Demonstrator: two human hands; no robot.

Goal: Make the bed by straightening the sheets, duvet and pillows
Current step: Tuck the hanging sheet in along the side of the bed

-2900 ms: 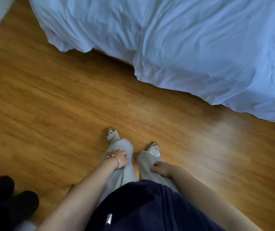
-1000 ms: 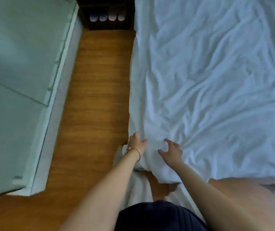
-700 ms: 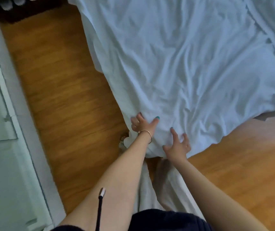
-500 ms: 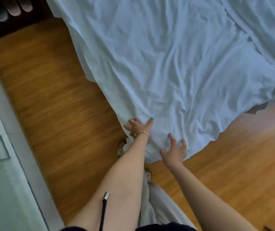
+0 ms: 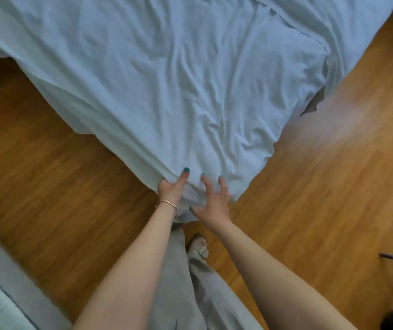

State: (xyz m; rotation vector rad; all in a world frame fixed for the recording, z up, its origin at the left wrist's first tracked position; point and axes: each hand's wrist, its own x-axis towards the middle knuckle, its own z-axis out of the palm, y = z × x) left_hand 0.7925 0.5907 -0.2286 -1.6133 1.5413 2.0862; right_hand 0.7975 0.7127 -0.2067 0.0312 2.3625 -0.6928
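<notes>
Pale blue sheet (image 5: 178, 91), teal nails (image 5: 186, 169), honey-brown plank floor (image 5: 47, 175)

Crumpled pale-blue cotton duvet (image 5: 178, 79) cut off at top edge; left hand (image 5: 170, 190) fingers tucked under its corner, unseen. Bed beneath hidden.
</notes>
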